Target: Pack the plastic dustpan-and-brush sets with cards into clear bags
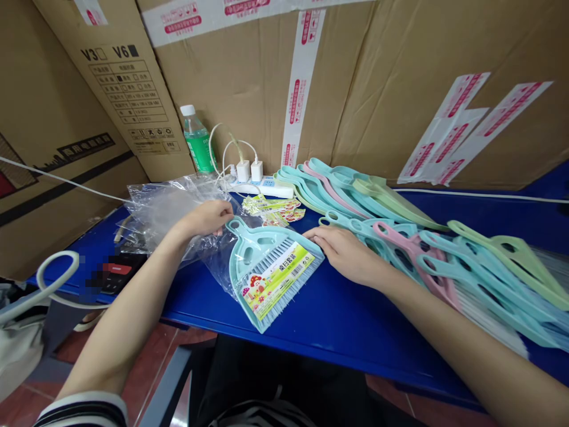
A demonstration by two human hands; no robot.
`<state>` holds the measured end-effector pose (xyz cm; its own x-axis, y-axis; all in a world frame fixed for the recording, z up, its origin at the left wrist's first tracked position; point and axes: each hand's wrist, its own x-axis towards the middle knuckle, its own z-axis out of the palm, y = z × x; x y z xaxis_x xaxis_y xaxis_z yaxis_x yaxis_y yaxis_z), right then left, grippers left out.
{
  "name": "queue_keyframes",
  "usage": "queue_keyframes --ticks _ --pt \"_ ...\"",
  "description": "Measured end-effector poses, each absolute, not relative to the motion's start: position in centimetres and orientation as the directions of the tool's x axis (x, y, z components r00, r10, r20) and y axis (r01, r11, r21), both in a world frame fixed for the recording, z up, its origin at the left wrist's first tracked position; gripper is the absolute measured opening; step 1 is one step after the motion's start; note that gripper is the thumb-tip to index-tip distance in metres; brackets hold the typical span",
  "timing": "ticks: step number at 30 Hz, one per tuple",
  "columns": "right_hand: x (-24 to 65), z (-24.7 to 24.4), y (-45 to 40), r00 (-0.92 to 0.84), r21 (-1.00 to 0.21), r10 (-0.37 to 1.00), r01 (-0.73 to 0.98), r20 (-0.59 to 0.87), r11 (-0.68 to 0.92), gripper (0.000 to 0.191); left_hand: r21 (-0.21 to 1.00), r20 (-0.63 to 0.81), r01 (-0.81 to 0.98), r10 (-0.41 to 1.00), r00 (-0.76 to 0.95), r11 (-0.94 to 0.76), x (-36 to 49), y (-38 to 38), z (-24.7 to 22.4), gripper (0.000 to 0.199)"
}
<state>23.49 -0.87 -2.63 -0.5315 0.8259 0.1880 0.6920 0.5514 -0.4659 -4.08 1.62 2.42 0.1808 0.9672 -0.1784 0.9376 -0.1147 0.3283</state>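
Note:
A teal dustpan and brush set [275,276] lies on the blue table, with a colourful paper label across its bristle end. A transparent plastic bag [166,213] spreads from under the dustpan's handle towards the left. My left hand [205,217] is curled on the plastic, just beyond the dustpan's handle. My right hand [344,253] rests with its fingers extended, the fingertips at the dustpan's right edge. Beside that hand lies a stack of pastel teal, pink and green dustpans and brushes [489,279].
A second pastel stack [342,188] lies behind, next to a white power strip [262,187] with chargers. Paper labels [272,209], a green-labelled bottle [198,139] and a black device [118,273] sit nearby. Cardboard boxes [249,77] wall the table's back and left.

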Motion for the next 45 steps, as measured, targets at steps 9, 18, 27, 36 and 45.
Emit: queue_keyframes --ticks 9,18,27,36,45 --pt "23.2 -2.9 -0.7 -0.503 -0.459 0.843 0.713 0.191 0.530 0.036 0.290 -0.185 0.956 0.979 0.091 -0.034 -3.8 1.7 2.1 0.019" --pt "23.9 -3.9 0.0 -0.560 -0.551 0.787 0.584 0.257 0.596 0.036 0.291 -0.237 0.957 0.968 0.080 -0.008 -3.6 1.8 2.2 0.036" --pt "23.3 -2.9 -0.5 -0.454 -0.674 0.883 0.616 0.119 0.407 0.038 0.401 -0.340 0.914 0.936 0.088 0.059 -3.0 1.5 2.3 0.048" --pt "23.1 -2.7 -0.9 -0.458 -0.560 0.871 0.681 0.175 0.471 0.031 0.395 -0.301 0.919 0.941 0.152 -0.022 -3.5 1.8 1.7 0.041" --pt "23.7 -2.6 -1.0 -0.555 -0.460 0.811 0.681 0.184 0.571 0.023 0.151 -0.082 0.984 0.991 0.109 -0.096 -3.7 2.1 1.8 0.034"
